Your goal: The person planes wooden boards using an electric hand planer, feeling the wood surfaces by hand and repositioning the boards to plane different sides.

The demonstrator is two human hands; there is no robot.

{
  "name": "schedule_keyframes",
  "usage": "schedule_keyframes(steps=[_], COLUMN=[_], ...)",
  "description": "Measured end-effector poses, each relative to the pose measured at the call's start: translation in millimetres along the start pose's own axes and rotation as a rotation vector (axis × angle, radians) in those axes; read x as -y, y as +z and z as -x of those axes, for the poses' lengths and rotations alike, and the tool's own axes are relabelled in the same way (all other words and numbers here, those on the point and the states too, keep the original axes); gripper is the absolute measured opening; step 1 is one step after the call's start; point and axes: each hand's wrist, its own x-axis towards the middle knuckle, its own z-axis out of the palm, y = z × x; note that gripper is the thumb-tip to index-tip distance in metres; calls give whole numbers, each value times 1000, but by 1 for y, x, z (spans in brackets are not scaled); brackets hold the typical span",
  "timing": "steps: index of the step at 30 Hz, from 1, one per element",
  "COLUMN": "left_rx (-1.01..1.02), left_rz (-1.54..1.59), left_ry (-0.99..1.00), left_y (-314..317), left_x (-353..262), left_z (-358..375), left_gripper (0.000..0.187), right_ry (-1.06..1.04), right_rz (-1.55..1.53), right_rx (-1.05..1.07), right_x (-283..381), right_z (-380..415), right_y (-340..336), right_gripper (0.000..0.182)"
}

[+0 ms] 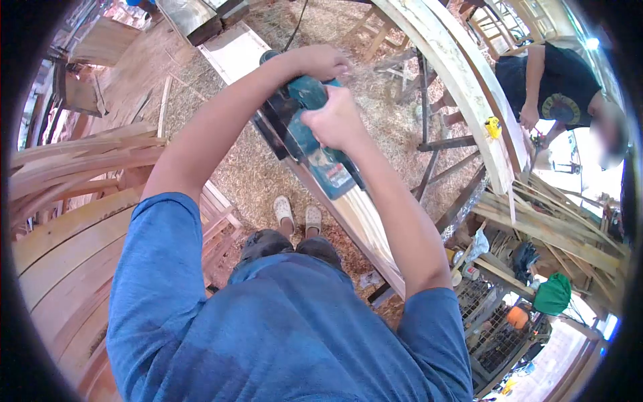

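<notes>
A teal and black belt sander (309, 137) lies along a long pale wooden board (365, 224) that runs diagonally in front of me. My right hand (337, 119) is wrapped around the sander's upper handle. Bent over the tool's far end, my left hand (323, 63) has its fingers curled down by the handle; they are slightly blurred and their undersides are hidden. The sander's underside, against the board, is out of sight. A dark cord (297, 27) leads away beyond the far end.
Curved wooden pieces (87, 157) are stacked at left. A long curved beam (462, 80) on a stand arcs past my right, with a yellow tape measure (493, 127) on it. Beyond it stands another person (552, 84). Shavings (254, 174) cover the floor; scrap wood (569, 234) lies right.
</notes>
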Motion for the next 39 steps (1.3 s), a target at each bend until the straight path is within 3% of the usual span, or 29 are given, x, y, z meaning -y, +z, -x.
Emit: schedule_keyframes(steps=[4, 7, 10, 14, 17, 19, 23, 25, 26, 27, 28, 30, 32, 35, 36, 39], left_rx=[45, -153, -776, -1254, -962, -838, -564, -483, -308, -461, -373, -3, 226, 157, 110, -283], left_rz=[-196, -480, -400, -229, 61, 163, 28, 50, 61, 12, 29, 59, -56, -28, -22, 374], left_ry=[-226, -248, -171, -205, -651, -681, -826, -789, -806, -712, -748, -781, -714, -902, -956, -1222], left_y=[-30, -58, -54, -20, 55, 111, 211, 280, 285, 331, 348, 377, 403, 431, 437, 380], left_x=[30, 43, 58, -9, -40, -63, -107, -115, -134, -133, -145, -156, -159, -121, -110, -127], left_z=[3, 24, 59, 142, 216, 256, 332, 366, 372, 386, 391, 406, 422, 441, 451, 437], left_gripper=[33, 32, 30, 32, 30, 32, 32, 31, 28, 26, 28, 31, 35, 37, 36, 29], right_ry=[46, 73, 56, 56, 34, 13, 3, -48, -110, -208, -310, -250, 13, 126, 258, 320], right_rz=[7, -10, -22, -17, -2, 6, -14, -23, 17, 47, 82, 80, -58, 126, 133, 51], right_rx=[25, 81, 66, 46, 36, 32, -40, -105, -179, -307, -423, -489, -384, -390, -420, -365], right_x=[8, 14, 12, 8, 10, 16, 3, -6, -18, -24, -28, -19, 8, -7, -2, -42], right_z=[-43, -70, -85, -84, -75, -69, -23, 20, 40, 66, 94, 153, 213, 275, 295, 344], right_y=[13, 22, 26, 27, 26, 25, 13, 1, -6, -13, -21, -51, -97, -156, -176, -243], right_gripper=[14, 12, 15, 18, 20, 21, 23, 27, 30, 32, 34, 40, 35, 29, 26, 21])
